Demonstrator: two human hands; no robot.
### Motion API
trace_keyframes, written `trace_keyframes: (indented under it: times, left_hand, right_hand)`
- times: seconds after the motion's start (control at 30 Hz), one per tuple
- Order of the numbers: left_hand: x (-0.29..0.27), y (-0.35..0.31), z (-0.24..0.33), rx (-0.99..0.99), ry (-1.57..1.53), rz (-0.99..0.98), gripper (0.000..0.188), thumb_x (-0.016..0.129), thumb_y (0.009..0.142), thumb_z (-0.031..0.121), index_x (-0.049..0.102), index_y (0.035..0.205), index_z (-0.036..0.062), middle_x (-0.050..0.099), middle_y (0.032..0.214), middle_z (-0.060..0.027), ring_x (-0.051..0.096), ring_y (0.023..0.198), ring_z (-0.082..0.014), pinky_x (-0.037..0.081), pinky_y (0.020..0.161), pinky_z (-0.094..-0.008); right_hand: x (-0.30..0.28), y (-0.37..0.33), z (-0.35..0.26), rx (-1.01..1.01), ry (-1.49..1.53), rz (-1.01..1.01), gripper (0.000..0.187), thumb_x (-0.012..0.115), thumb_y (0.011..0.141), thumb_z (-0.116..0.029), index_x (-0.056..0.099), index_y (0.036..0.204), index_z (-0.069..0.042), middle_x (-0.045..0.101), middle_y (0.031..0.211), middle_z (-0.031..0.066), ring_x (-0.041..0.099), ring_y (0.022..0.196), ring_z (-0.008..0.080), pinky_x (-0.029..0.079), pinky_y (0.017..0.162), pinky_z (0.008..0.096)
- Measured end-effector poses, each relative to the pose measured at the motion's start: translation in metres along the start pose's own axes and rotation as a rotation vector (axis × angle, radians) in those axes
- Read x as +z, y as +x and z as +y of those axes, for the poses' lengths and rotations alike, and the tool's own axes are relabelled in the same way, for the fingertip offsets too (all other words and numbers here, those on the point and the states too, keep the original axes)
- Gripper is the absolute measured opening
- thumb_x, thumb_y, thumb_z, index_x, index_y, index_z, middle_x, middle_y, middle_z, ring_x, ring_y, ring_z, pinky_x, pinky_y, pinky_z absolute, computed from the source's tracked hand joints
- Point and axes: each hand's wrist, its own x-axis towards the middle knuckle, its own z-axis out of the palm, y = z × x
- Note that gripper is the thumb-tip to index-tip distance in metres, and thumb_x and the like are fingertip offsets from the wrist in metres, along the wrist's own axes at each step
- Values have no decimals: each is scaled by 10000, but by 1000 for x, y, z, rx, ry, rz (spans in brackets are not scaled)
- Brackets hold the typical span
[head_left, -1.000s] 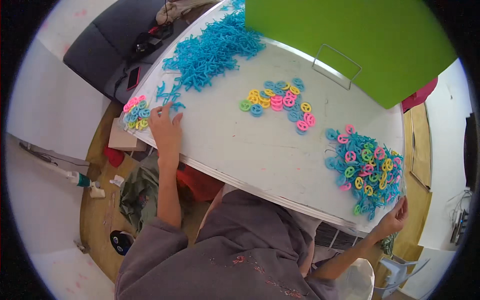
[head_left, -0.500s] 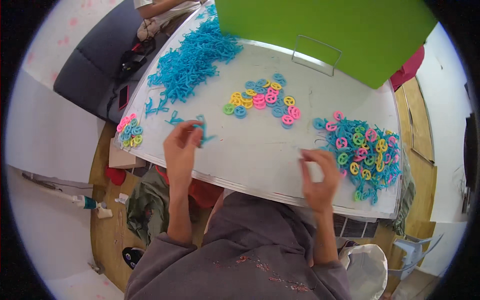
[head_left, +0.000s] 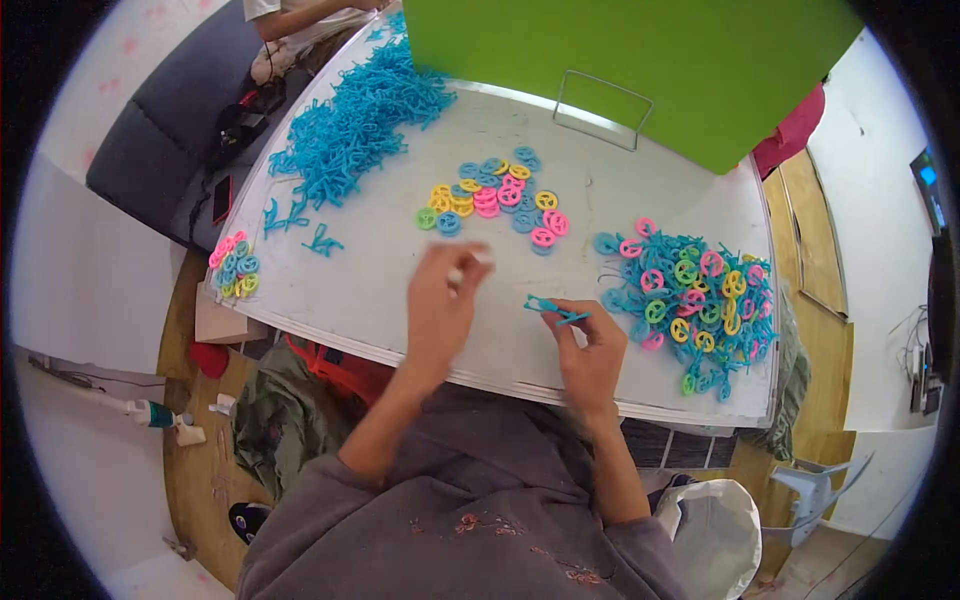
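My right hand (head_left: 592, 350) pinches a small blue forked plastic piece (head_left: 556, 310) between thumb and fingers, above the near part of the white table. To its left, my left hand (head_left: 440, 305) is smeared by motion, its fingers curled near the thumb. I cannot make out whether anything is in them. Just beyond the left hand lies a loose group of small wheel-shaped discs (head_left: 487, 195) in blue, yellow, pink and green. Right of my right hand is a heap of blue pieces mixed with coloured wheels (head_left: 690, 300).
A large pile of loose blue forked pieces (head_left: 350, 130) covers the table's far left, with a few strays (head_left: 322, 241) nearer. More coloured wheels (head_left: 235, 265) sit at the left edge. A green panel (head_left: 620, 70) with a wire loop (head_left: 604, 108) stands at the back. Another person's arm (head_left: 300, 20) shows far left.
The blue forked piece has passed from my left hand to my right. My left hand has moved right, toward the loose wheels. My right hand has shifted slightly left. The view has shifted a little.
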Motion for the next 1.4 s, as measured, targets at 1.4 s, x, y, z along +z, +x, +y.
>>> trace_keyframes:
  times: [1.4]
  left_hand:
    - [40,-29,0,-41,-573,-105,108,514,886,-112,600,919,-57,590,903,-77,612,848,-136,557,800,-288]
  right_hand:
    - [-4,8,6,516,481,-112,175,640,916,-175,644,944,-3,691,829,65,638,748,107,482,682,222]
